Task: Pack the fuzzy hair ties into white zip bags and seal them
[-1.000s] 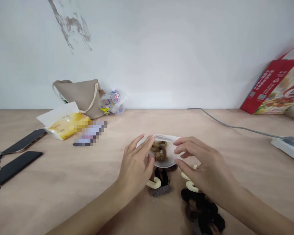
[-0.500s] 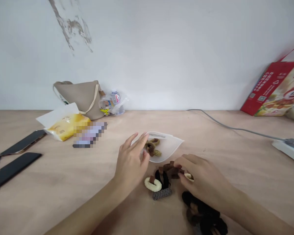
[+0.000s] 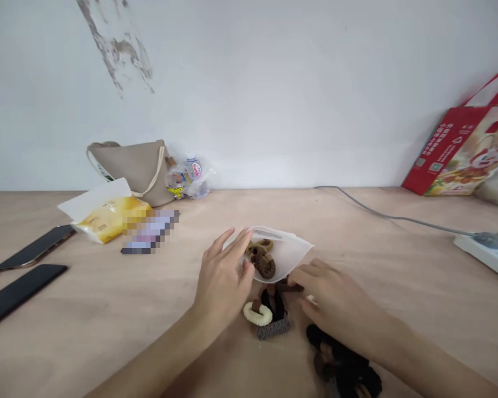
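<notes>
My left hand (image 3: 224,271) holds the left edge of a translucent white plastic bag (image 3: 290,255), thumb and fingers at its mouth. Inside the bag lie several tan and brown hair ties (image 3: 265,264). My right hand (image 3: 330,296) reaches over the loose pile, thumb and index finger apart, with the index fingertip at a dark brown hair tie (image 3: 289,286). A cream hair tie (image 3: 258,315), a black hair tie (image 3: 277,303) and a grey hair tie (image 3: 274,330) lie to its left. Part of the pile is hidden under the right hand.
A heap of black hair ties (image 3: 348,359) lies below my right wrist. Phones (image 3: 29,290), a yellow tissue pack (image 3: 112,218), a taupe bag (image 3: 133,166) and a plastic bag with a bottle (image 3: 193,174) are left. A red bag (image 3: 448,149), cable (image 3: 382,213) and power strip (image 3: 485,251) are right.
A darker brown hair tie now lies on top inside the bag. My right hand has shifted slightly, and fewer brown ties show by its fingers. My left hand stays at the bag.
</notes>
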The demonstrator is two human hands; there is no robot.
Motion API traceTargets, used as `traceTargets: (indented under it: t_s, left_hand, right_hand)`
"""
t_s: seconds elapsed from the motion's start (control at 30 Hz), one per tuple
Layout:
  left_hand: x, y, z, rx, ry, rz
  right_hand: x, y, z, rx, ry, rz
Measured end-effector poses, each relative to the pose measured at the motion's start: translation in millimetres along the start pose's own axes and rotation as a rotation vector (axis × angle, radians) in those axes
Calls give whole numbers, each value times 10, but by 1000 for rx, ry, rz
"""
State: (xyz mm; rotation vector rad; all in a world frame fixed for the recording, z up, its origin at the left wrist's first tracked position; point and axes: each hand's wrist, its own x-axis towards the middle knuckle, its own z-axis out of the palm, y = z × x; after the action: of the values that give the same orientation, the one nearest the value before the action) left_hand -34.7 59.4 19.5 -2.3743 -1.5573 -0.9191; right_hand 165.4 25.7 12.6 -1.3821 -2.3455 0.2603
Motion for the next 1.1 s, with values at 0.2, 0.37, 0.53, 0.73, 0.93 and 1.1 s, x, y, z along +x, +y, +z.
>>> traceTargets:
  t_s: [0.2,0.37,0.53,0.73,0.93,1.1]
  left_hand:
    - [31,-8,-23,26,-33,-56]
    - [20,-6,-33,73,-16,-11]
    - [1,-28,-16,138,74,97]
    - [-8,9,-27,110,2,77]
    - [-16,41,-58,75,-32,64]
    - [18,41,-88,60,-69,-13]
  right_hand:
    - [30,-46,-5,-33,-50,-87]
    - [71,-49,2,-97,-65,-70]
    - [67,-8,29,-149,-73,-59]
    - [78,-197,-119,-126,97,-141]
    - [273,-210,-2,-276,207,-206]
    - [169,-102,18,-303,266,-193]
